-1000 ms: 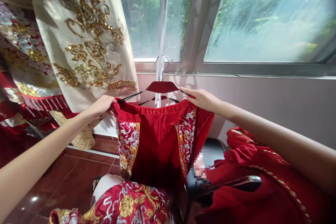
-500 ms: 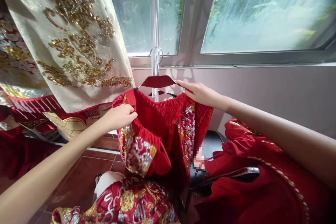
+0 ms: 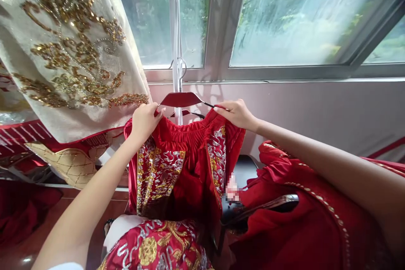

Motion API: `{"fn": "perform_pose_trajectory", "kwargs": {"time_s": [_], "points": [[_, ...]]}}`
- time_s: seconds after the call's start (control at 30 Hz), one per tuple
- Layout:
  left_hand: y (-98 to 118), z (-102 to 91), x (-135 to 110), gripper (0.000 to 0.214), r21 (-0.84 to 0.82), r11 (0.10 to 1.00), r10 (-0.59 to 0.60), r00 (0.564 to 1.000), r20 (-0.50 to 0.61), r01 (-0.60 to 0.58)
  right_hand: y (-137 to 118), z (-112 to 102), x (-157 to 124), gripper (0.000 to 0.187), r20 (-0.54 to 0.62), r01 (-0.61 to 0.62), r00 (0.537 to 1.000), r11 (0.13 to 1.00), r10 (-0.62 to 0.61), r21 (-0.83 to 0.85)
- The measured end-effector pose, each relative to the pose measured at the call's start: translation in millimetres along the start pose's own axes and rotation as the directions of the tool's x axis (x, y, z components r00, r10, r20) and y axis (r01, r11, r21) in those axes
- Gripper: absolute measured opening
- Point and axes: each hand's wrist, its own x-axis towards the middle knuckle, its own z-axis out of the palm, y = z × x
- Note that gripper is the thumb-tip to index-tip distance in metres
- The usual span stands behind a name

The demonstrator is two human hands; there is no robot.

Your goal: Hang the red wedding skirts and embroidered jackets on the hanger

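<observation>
A red garment point(image 3: 198, 173) with gold and silver embroidered front panels hangs on a dark red hanger point(image 3: 181, 99), its front parted. The hanger's hook goes up to a pale vertical pole or strap in front of the window. At the left shoulder, my left hand point(image 3: 146, 123) is closed on the garment near the hanger's arm. My right hand point(image 3: 236, 113) pinches the right shoulder, its fingertips by the hanger's other arm. Part of a second hanger point(image 3: 186, 113) shows behind the collar. Red cloth with gold and silver embroidery point(image 3: 158, 247) lies across my lap.
A cream cloth with gold sequins point(image 3: 79, 50) hangs at the left. Below it is a gold quilted piece point(image 3: 65, 164). At the right, red garments point(image 3: 300, 219) and a second dark hanger point(image 3: 268, 206) lie over a black chair point(image 3: 247, 168). Windows point(image 3: 284, 17) stand behind.
My left hand has moved up from the garment's left panel to its shoulder by the hanger. The left panel, folded over before, now hangs down. The view has shifted slightly right.
</observation>
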Motion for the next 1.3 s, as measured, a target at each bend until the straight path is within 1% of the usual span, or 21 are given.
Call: {"fn": "perform_pose_trajectory", "kwargs": {"time_s": [0.07, 0.13, 0.2, 0.23, 0.3, 0.37, 0.4, 0.47, 0.53, 0.57, 0.63, 0.7, 0.73, 0.8, 0.9, 1.0, 1.1, 1.17, 1.23, 1.3], "points": [[-2, 6.8, -4, 0.028, 0.0, 1.0, -0.025, 0.998, -0.058, 0.025, 7, 2, 1, 0.044, -0.026, -0.065, 0.997, 0.986, 0.07, 0.15], [-2, 7.7, -6, 0.026, -0.016, 1.0, -0.022, 0.996, -0.082, 0.021, 11, 7, 1, 0.047, -0.042, -0.125, 0.989, 0.959, 0.14, 0.253], [4, 2.9, -8, 0.026, -0.054, 0.998, 0.016, 0.992, -0.127, -0.023, 10, 13, 0, 0.048, -0.052, -0.154, 0.983, 0.937, 0.178, 0.313], [10, -0.9, -7, 0.029, -0.082, 0.995, 0.05, 0.986, -0.159, -0.064, 9, 15, -1, 0.048, -0.057, -0.158, 0.981, 0.931, 0.187, 0.33], [29, -9.1, -3, 0.035, -0.141, 0.972, 0.154, 0.963, -0.221, -0.187, 6, 19, -1, 0.046, -0.064, -0.155, 0.98, 0.927, 0.188, 0.341], [52, -14.1, 7, 0.036, -0.185, 0.932, 0.261, 0.932, -0.253, -0.312, 3, 17, 0, 0.044, -0.044, -0.142, 0.985, 0.939, 0.164, 0.314], [64, -14.2, 14, 0.035, -0.197, 0.915, 0.299, 0.919, -0.259, -0.353, 2, 14, 0, 0.042, -0.028, -0.126, 0.99, 0.952, 0.139, 0.278], [82, -9.8, 28, 0.032, -0.213, 0.901, 0.319, 0.91, -0.263, -0.378, 1, 6, 2, 0.038, -0.014, -0.065, 0.998, 0.986, 0.068, 0.153], [92, -1.5, 40, 0.029, -0.228, 0.903, 0.305, 0.918, -0.255, -0.364, 0, -3, 5, 0.03, -0.024, -0.012, 1.0, 1.0, 0.012, -0.013], [94, 2.7, 44, 0.029, -0.237, 0.905, 0.296, 0.923, -0.247, -0.354, -1, -6, 6, 0.025, -0.017, -0.01, 1.0, 0.996, 0.008, -0.089], [95, 8.2, 49, 0.031, -0.253, 0.906, 0.283, 0.931, -0.232, -0.338, -4, -11, 8, 0.02, 0.036, -0.057, 0.997, 0.981, 0.065, -0.185], [94, 8.8, 48, 0.032, -0.263, 0.906, 0.277, 0.935, -0.223, -0.332, -6, -11, 11, 0.018, 0.087, -0.126, 0.985, 0.968, 0.147, -0.215], [94, 7.5, 47, 0.032, -0.267, 0.905, 0.277, 0.936, -0.219, -0.33, -8, -9, 12, 0.018, 0.091, -0.158, 0.979, 0.965, 0.18, -0.21], [95, 2.9, 44, 0.031, -0.272, 0.906, 0.274, 0.94, -0.203, -0.323, -12, -7, 14, 0.019, 0.061, -0.211, 0.973, 0.963, 0.224, -0.167], [97, -4.9, 41, 0.031, -0.28, 0.915, 0.254, 0.954, -0.159, -0.29, -17, -6, 21, 0.017, 0.023, -0.278, 0.96, 0.959, 0.279, -0.047], [100, -11.1, 40, 0.03, -0.295, 0.92, 0.233, 0.966, -0.114, -0.256, -14, -13, 31, 0.017, -0.017, -0.343, 0.939, 0.938, 0.345, 0.052], [105, -12.5, 41, 0.028, -0.31, 0.925, 0.205, 0.976, -0.076, -0.219, -1, -27, 39, 0.017, -0.092, -0.398, 0.909, 0.913, 0.406, 0.091], [110, -9.7, 44, 0.028, -0.319, 0.927, 0.183, 0.98, -0.073, -0.196, 8, -36, 40, 0.017, -0.159, -0.388, 0.903, 0.917, 0.398, 0.092], [117, -5.5, 47, 0.03, -0.334, 0.925, 0.159, 0.983, -0.088, -0.18, 11, -43, 36, 0.019, -0.225, -0.337, 0.913, 0.94, 0.341, 0.057], [123, -2.3, 50, 0.032, -0.354, 0.922, 0.131, 0.986, -0.1, -0.158, 6, -43, 30, 0.022, -0.253, -0.277, 0.931, 0.961, 0.264, -0.016]]}}
